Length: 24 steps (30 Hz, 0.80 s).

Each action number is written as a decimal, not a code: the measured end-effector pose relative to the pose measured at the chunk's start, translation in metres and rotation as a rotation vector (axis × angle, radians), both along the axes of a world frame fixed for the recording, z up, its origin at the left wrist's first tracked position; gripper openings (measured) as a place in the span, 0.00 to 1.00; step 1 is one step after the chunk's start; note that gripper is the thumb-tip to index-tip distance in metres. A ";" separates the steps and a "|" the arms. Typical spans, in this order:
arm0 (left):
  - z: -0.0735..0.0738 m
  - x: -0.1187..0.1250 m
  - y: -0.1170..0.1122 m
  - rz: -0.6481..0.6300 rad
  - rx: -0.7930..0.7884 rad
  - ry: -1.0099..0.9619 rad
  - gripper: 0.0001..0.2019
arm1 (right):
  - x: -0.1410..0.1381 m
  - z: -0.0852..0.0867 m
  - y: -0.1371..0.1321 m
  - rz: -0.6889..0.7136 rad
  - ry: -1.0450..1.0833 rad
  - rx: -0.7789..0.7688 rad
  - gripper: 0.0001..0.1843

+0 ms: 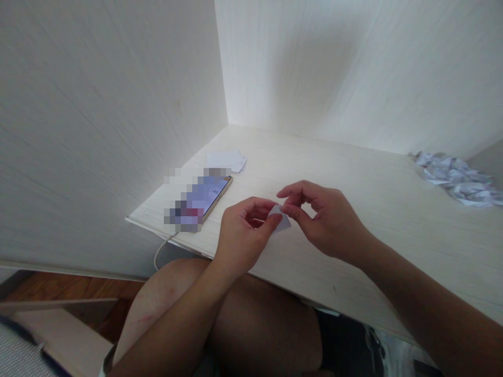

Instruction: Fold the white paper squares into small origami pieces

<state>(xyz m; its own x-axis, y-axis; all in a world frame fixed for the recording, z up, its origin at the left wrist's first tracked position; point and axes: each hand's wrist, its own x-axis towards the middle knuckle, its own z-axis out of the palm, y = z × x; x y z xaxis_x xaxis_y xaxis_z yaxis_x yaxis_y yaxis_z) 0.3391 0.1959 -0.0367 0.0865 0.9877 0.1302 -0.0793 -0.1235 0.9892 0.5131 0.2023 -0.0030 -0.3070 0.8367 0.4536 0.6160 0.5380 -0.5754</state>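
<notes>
Between my hands, just over the white desk, is a small folded piece of white paper (pixel 282 224). My left hand (pixel 247 228) pinches it, the thumb lying across its face. My right hand (pixel 320 217) comes in from the right, its thumb and a fingertip closed on the paper's upper corner. The index finger of that hand is raised and curved above the corner. Part of the paper is hidden behind the left thumb.
A phone (pixel 208 201), partly pixelated, lies left of my hands with a white cable (pixel 159 251) hanging off the desk's (pixel 377 209) front edge. Behind it are flat white paper sheets (pixel 223 159). Several folded paper pieces (pixel 458 178) form a pile at the far right. Walls stand left and behind.
</notes>
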 end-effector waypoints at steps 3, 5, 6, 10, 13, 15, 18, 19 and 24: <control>-0.001 0.000 0.000 0.032 -0.003 -0.003 0.05 | 0.000 -0.002 0.001 0.018 0.003 -0.017 0.09; -0.002 0.000 0.001 0.039 0.002 0.016 0.05 | 0.000 -0.004 0.002 0.030 0.016 -0.042 0.09; -0.002 0.000 0.001 0.036 0.005 0.031 0.05 | 0.000 -0.004 0.002 0.036 0.021 -0.055 0.09; -0.003 0.001 0.000 -0.034 0.012 0.097 0.05 | 0.001 -0.001 0.001 0.066 0.012 -0.094 0.10; -0.002 0.000 -0.001 -0.051 0.039 0.157 0.06 | 0.003 0.001 0.001 0.087 0.059 -0.142 0.12; -0.003 -0.001 0.001 -0.034 0.033 0.134 0.07 | 0.004 -0.001 0.003 0.105 0.153 -0.201 0.13; -0.005 -0.004 0.005 -0.033 -0.019 -0.098 0.11 | 0.004 -0.006 0.010 0.145 0.354 -0.305 0.14; -0.005 -0.006 0.006 -0.040 -0.040 -0.184 0.14 | 0.005 -0.008 0.012 0.154 0.418 -0.344 0.13; -0.004 -0.009 0.009 -0.012 -0.064 -0.305 0.16 | 0.006 -0.012 0.017 0.240 0.596 -0.610 0.12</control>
<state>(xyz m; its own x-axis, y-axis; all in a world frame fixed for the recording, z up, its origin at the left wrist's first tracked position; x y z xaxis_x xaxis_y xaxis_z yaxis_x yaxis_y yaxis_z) 0.3299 0.2052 -0.0408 0.0649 0.9938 0.0901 -0.3748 -0.0594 0.9252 0.5194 0.2191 -0.0147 -0.3605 0.9284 0.0904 0.0322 0.1092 -0.9935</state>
